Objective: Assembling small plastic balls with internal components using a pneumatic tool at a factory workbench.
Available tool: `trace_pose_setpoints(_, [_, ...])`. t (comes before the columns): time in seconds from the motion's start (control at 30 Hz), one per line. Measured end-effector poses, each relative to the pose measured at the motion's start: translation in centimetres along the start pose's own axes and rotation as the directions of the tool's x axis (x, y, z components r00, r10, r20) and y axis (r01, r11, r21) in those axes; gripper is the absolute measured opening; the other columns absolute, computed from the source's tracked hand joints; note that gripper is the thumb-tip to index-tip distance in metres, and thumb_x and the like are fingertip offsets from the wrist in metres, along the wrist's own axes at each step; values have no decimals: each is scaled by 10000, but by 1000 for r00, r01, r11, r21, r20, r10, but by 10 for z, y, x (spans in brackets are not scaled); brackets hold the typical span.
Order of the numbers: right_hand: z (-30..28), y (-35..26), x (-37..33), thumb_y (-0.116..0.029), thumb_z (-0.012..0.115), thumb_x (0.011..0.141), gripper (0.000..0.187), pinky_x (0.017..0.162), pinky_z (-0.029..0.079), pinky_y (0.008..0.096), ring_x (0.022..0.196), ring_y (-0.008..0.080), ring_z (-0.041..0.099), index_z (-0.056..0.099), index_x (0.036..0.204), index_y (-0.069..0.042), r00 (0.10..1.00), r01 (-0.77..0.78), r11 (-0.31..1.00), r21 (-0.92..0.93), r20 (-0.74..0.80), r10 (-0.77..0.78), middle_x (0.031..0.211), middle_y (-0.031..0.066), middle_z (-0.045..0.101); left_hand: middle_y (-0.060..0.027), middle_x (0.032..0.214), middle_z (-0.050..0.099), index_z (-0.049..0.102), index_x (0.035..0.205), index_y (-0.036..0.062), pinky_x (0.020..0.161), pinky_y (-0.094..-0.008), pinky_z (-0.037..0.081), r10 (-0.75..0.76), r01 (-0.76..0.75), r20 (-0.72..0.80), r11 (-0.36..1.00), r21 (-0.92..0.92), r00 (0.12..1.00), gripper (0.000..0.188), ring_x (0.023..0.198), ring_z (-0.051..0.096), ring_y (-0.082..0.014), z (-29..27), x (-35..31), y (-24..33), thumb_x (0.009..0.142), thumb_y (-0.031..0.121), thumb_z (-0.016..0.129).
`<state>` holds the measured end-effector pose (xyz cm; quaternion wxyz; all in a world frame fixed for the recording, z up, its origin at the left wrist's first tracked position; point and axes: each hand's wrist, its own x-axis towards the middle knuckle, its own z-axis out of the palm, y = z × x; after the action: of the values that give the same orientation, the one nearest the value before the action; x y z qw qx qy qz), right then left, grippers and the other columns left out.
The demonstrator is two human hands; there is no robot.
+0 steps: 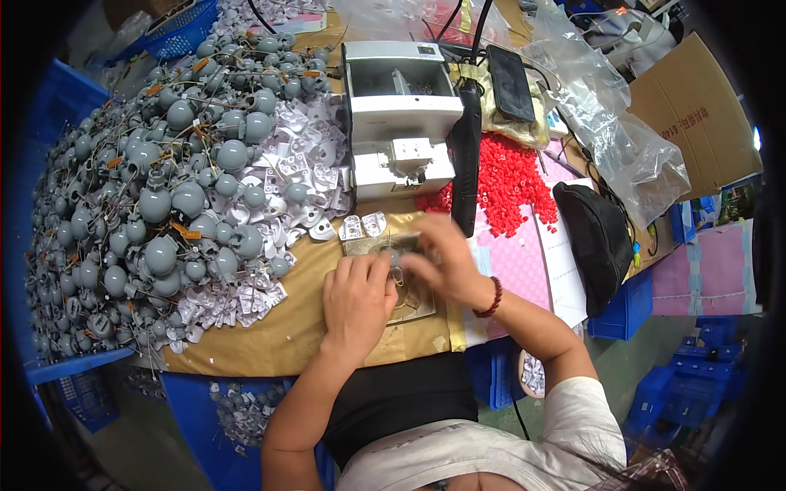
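My left hand is closed, its fingertips at a small grey rounded part with a thin wire loop hanging from it. That part sits over a square metal plate on the brown-covered bench. To its right my right hand hovers with bent fingers, the thumb close to the grey part; motion blur hides whether it grips anything. Two white plastic pieces lie just beyond the plate. Behind them stands a white and silver machine with an open tray on top.
A large heap of grey ball-shaped parts with wires covers the left, beside white plastic pieces. Small red parts lie right of the machine. Further right are a phone, a black pouch, clear plastic bags and a cardboard box.
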<state>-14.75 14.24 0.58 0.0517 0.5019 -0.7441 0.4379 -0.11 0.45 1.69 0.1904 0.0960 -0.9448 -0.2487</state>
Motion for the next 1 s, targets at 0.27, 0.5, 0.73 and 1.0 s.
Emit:
trace_pose_setpoints(0.27, [-29, 60, 29, -91, 709, 929, 560, 920, 490, 361, 1071, 254, 618, 474, 1427, 16, 854, -456, 875, 163, -196, 482, 1196, 156, 638, -30, 994, 625, 662, 1076, 96, 792, -402, 469, 11, -10, -17, 999, 40, 1000, 324, 975, 591, -241, 4, 3, -1, 764, 114, 744])
trace_pose_setpoints(0.5, [-36, 32, 35, 51, 687, 904, 776, 772, 555, 287, 876, 143, 644, 269, 1551, -42, 823, -43, 961, 272, -535, 189, 1019, 72, 635, -77, 970, 615, 655, 1078, 77, 799, -426, 470, 7, -7, -20, 1000, -21, 1000, 338, 950, 586, -296, 4, 4, -2, 753, 83, 746])
trace_pose_setpoints(0.73, [-55, -25, 132, 111, 696, 871, 766, 628, 530, 262, 678, 121, 632, 298, 1516, 3, 912, 199, 688, 697, -388, 129, 833, 44, 646, -103, 960, 623, 657, 1070, 59, 802, -445, 487, 0, -1, -20, 999, -44, 1000, 333, 933, 589, -329, 4, 4, -2, 749, 70, 746])
trace_pose_setpoints(1.0, [-21, -4, 170, -12, 771, 853, 325, 564, 489, 244, 626, 83, 601, 534, 1074, -34, 932, 55, 770, 636, -309, 189, 774, 2, 639, -102, 964, 627, 661, 1058, 59, 801, -440, 498, 6, -7, -32, 999, -41, 999, 320, 933, 593, -318, 6, 4, -4, 749, 72, 744])
